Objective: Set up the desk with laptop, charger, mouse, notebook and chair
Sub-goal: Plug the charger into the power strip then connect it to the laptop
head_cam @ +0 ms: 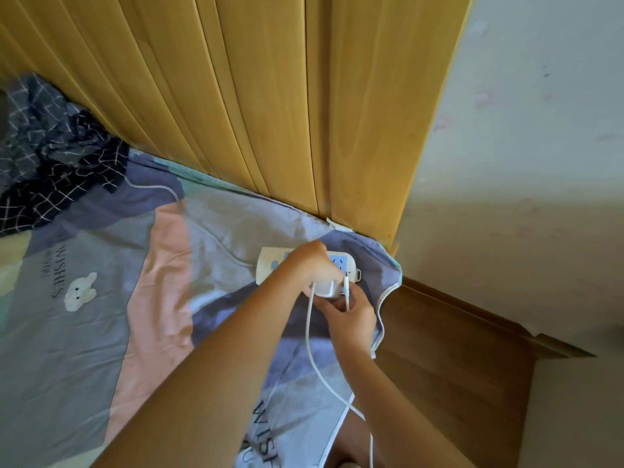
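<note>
A white charger block (pixel 326 289) sits against a cream power strip (pixel 270 265) that lies on the bed near the corner. My left hand (pixel 312 265) is closed over the charger from above. My right hand (pixel 351 315) grips the charger's underside and pinches its white cable (pixel 312 346), which trails down toward me. Most of the strip's sockets are hidden under my left hand. No laptop, mouse, notebook or chair is in view.
The bed carries a patterned grey, pink and purple sheet (pixel 101 332). A dark checked cloth (pixel 50 157) is bunched at the far left. Yellow wooden panels (pixel 270 96) form the headboard, a white wall (pixel 523 146) stands right, and brown wooden furniture (pixel 456 366) borders the bed.
</note>
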